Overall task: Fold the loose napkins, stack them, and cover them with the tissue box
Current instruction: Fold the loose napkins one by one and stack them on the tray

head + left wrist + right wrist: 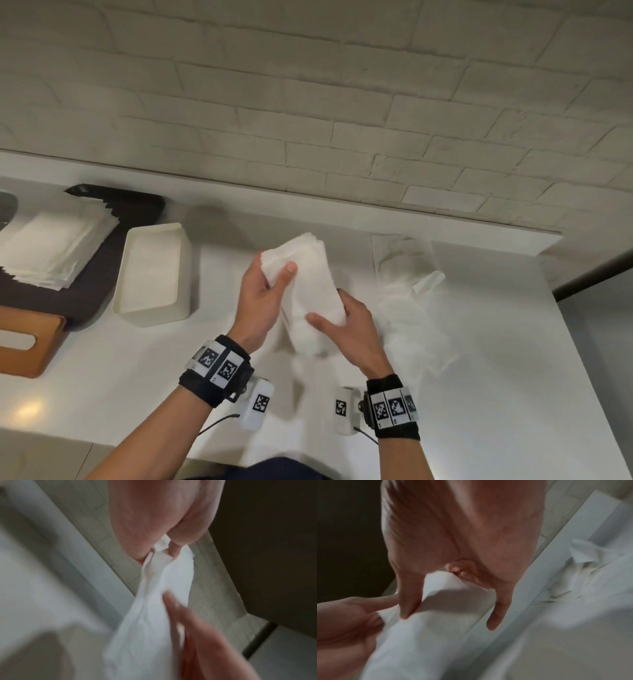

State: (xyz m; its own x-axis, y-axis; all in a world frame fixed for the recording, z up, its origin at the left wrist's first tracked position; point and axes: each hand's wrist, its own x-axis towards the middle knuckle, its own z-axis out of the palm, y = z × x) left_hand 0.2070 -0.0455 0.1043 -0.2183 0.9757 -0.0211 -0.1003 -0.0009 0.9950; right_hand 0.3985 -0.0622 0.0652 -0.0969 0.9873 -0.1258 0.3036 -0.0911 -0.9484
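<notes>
A white napkin [308, 291], folded into a long strip, hangs above the white counter [171, 370] between both hands. My left hand [263, 291] pinches its far end, thumb on top. My right hand [346, 318] grips its near end, thumb across the front. The left wrist view shows the napkin [154, 601] pinched at its top by my left hand [163, 550]. In the right wrist view my right hand [447, 595] curls round the napkin [436, 615]. Loose crumpled napkins [411, 301] lie to the right. A brown tissue box [24, 342] sits at the left edge.
A stack of folded napkins [51, 250] lies on a dark tray [113, 246] at the left. A white rectangular bin [154, 274] stands beside the tray. A white brick wall [308, 102] runs behind the counter, whose right edge [582, 342] drops off.
</notes>
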